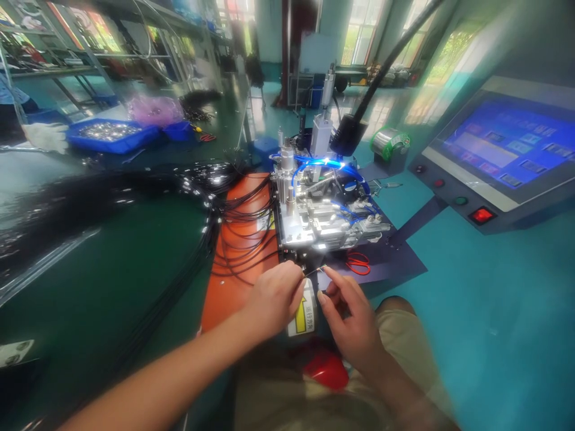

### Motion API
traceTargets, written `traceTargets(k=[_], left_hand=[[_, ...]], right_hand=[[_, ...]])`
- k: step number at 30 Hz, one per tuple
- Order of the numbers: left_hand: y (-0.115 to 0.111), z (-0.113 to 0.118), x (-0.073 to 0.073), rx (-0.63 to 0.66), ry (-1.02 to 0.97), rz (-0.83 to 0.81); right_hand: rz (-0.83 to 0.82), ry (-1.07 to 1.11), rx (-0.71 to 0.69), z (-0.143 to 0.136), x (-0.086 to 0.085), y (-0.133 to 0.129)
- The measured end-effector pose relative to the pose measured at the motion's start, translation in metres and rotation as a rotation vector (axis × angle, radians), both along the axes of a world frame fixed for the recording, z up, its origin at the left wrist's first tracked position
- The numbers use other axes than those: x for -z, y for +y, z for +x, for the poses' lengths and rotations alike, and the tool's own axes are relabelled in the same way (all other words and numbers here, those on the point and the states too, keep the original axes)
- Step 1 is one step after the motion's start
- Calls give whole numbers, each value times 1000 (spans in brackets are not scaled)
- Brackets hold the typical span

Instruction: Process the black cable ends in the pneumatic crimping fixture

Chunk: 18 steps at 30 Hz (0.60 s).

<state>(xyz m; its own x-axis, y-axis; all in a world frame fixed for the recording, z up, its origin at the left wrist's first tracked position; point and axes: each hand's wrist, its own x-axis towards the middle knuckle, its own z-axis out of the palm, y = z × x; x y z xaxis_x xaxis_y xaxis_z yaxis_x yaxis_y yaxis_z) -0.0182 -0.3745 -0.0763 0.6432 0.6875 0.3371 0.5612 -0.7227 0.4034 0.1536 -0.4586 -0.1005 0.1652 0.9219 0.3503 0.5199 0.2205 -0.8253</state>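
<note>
My left hand [276, 293] is closed, and a thin wire [313, 272] sticks out from between its thumb and fingers to the right. My right hand [353, 311] has its index fingertip at the free end of that wire, while its thumb stays apart below. Just beyond both hands stands a bench machine [327, 221] with metal cylinders and blue air tubes. A label with a yellow arrow [300, 317] shows beneath my hands. Black cables [242, 209] drape over an orange panel [233, 293] on the left of the machine.
Red-handled scissors [358, 263] lie right of the machine's front. A control screen [507, 146] stands at the right, near a spool of wire [389, 143]. A black hose [386, 66] hangs over the machine. A blue tray [110, 134] of small metal parts sits back left.
</note>
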Motion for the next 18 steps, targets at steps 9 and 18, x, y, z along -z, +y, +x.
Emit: traceTargets(k=[9,18], left_hand=[[0,0,1,15,-17,-2],[0,-2,1,18,-15,-7]], right_hand=[[-45,42,-50,-1,-10,9],[-382,841,3,19,-20,36]])
